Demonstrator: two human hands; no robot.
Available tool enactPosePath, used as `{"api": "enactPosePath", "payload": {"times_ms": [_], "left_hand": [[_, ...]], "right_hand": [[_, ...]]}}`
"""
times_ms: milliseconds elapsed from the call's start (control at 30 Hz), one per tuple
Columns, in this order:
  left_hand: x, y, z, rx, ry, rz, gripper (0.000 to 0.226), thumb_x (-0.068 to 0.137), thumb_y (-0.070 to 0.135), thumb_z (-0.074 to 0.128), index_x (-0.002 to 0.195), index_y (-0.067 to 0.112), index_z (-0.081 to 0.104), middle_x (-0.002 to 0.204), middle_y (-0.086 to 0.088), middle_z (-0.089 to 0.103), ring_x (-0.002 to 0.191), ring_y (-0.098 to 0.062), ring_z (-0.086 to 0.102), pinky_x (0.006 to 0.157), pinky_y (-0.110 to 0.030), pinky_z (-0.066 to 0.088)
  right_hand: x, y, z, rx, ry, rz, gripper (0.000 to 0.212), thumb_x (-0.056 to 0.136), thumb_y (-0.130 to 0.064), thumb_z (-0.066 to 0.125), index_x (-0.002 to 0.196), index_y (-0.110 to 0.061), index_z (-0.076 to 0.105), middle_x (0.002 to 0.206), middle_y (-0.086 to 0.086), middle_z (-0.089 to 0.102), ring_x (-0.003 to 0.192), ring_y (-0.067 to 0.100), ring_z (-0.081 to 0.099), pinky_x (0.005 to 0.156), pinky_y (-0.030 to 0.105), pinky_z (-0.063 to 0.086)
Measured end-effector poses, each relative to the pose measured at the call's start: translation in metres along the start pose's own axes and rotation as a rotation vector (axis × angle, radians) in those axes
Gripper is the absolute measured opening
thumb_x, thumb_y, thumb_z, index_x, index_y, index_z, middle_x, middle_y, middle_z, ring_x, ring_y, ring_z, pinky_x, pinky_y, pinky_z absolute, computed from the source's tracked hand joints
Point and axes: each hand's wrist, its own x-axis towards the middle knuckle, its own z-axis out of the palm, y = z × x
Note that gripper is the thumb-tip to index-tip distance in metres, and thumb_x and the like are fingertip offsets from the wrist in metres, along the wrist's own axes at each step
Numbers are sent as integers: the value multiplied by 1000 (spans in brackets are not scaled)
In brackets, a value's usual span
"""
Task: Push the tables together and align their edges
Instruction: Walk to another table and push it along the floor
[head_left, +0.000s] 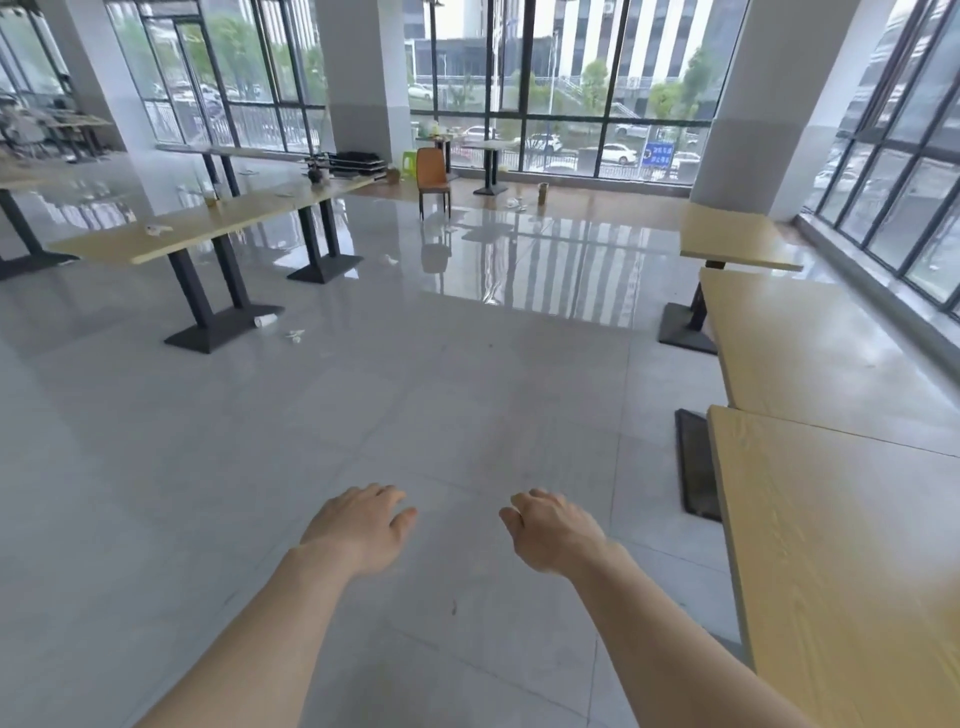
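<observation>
**Hands free, tables on the right not yet gripped**

Head view: both bare forearms were held out over the grey tiled floor (363, 415). The left hand (358, 525) and the right hand (553, 530) hung palm-down, fingers loosely curled and slightly apart, nothing held and nothing touched. The task's things stood along the right side: a near pale wood-grain rectangular tabletop (831, 571), a middle tabletop of the same pale wood (810, 353) just beyond it, and a far pale wood tabletop (732, 236) by the white column (753, 93). The near and middle tops appeared to meet at a slanted seam, with their long edges out of line; the far one looked set apart and offset. The step in hand was judged to be the approach, with no push yet begun. The next move would call for a turn to the right and both hands set against an edge of the near tabletop, so that it could be swung square.

A dark flat pedestal base (698, 462) lay under the near top and might drag on the floor. Farther left, a long row of pale tabletops on black legs (218, 223), an orange-backed chair (432, 174) and scattered white litter (267, 321) stood well apart from the working side.
</observation>
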Motion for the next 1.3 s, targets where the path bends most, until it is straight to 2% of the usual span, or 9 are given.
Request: {"api": "enactPosePath", "payload": {"times_ms": [267, 533, 800, 1133, 1300], "left_hand": [[221, 46, -87, -15, 21, 83, 50, 106, 48, 29, 150, 27, 41, 154, 3, 45, 142, -22, 40, 114, -36, 32], [429, 98, -132, -20, 11, 167, 50, 106, 48, 27, 150, 29, 41, 154, 4, 45, 142, -22, 40, 114, -37, 32], [687, 151, -189, -55, 3, 239, 50, 106, 47, 25, 150, 29, 41, 157, 5, 43, 143, -22, 40, 115, -36, 31], [976, 263, -272, -38, -11, 350, 50, 106, 48, 26, 149, 30, 43, 155, 5, 46, 141, -22, 43, 114, -37, 33], [1131, 333, -294, 1, -2, 389, 48, 106, 47, 25, 146, 31, 45, 153, 5, 48, 140, -23, 44, 113, -38, 33]], "right_hand": [[186, 79, -101, 61, 47, 94, 49, 109, -43, 25, 133, -12, 54, 139, 8, 54, 132, 28, 45, 105, 36, 36], [349, 168, -167, 78, 72, 184, 48, 109, -43, 26, 134, -12, 53, 138, 8, 54, 131, 28, 47, 104, 36, 37], [563, 260, -259, 63, 97, 252, 49, 109, -42, 25, 138, -13, 52, 140, 8, 54, 131, 28, 47, 105, 35, 36], [791, 414, -370, 125, 159, 392, 50, 107, -45, 27, 134, -14, 55, 135, 7, 57, 127, 29, 50, 105, 41, 40], [913, 509, -415, 108, 163, 398, 49, 108, -41, 27, 134, -10, 55, 136, 9, 57, 128, 27, 50, 107, 37, 36]]}}
